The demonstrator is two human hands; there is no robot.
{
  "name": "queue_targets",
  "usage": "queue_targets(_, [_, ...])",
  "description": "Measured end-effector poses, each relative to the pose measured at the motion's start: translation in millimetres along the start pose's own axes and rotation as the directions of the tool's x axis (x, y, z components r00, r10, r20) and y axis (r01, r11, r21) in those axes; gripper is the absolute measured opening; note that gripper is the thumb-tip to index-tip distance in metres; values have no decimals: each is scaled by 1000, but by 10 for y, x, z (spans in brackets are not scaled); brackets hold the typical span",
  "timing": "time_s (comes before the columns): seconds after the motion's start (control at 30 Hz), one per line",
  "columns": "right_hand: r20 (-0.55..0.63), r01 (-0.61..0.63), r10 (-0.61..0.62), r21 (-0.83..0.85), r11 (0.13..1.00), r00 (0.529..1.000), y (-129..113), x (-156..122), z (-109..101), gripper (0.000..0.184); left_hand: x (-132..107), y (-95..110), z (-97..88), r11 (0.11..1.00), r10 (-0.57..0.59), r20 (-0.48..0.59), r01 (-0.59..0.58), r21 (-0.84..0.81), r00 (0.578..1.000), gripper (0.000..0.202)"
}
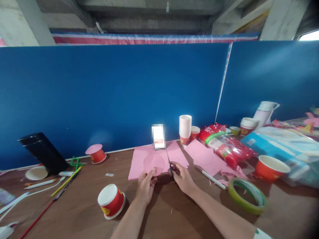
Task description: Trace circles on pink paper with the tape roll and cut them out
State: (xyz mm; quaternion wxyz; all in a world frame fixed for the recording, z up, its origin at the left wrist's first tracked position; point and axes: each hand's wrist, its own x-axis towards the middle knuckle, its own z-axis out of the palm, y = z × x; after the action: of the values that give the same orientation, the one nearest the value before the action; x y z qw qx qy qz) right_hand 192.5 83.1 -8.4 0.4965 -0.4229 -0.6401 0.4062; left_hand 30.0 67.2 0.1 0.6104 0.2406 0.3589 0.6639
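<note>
My left hand (147, 186) pinches the lower edge of a round pink paper disc (154, 163) between thumb and fingers. In my right hand (183, 177) is a pair of scissors (171, 171) with dark handles, its thin blades pointing away from me, just right of the disc. Behind both hands lies a stack of pink paper sheets (136, 166) on the brown table (82, 202). To the left of my left forearm, a red and white paper cup (113, 202) rests upside down or lidded; I cannot tell which.
At the back stand stacked paper cups (185, 127). Pink paper scraps (209, 157), a red bag of cups (225, 142), a tape roll (249, 197) and an orange-red cup (270, 167) lie rightward. Leftward are a pink-topped cup (97, 154) and a black cylinder (46, 152). A blue partition (112, 89) rises behind.
</note>
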Motion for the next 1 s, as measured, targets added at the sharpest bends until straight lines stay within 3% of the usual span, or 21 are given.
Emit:
queue_targets(0.23, [88,-79,70,109,991,994,-52,-23,12,40,-16,5,9,1000,-14,-83,16,24,996,20])
queue_targets(0.5, [76,-63,55,105,993,996,-15,-6,4,37,13,0,13,999,-31,-106,34,20,994,17])
queue_targets(0.8, [85,-130,119,129,983,989,-62,15,-7,44,1,-6,11,1000,21,-118,-19,19,993,29])
queue_targets(1.0, [174,-156,128,157,975,976,-61,-2,-13,44,-2,-5,20,999,35,-131,-32,22,991,31])
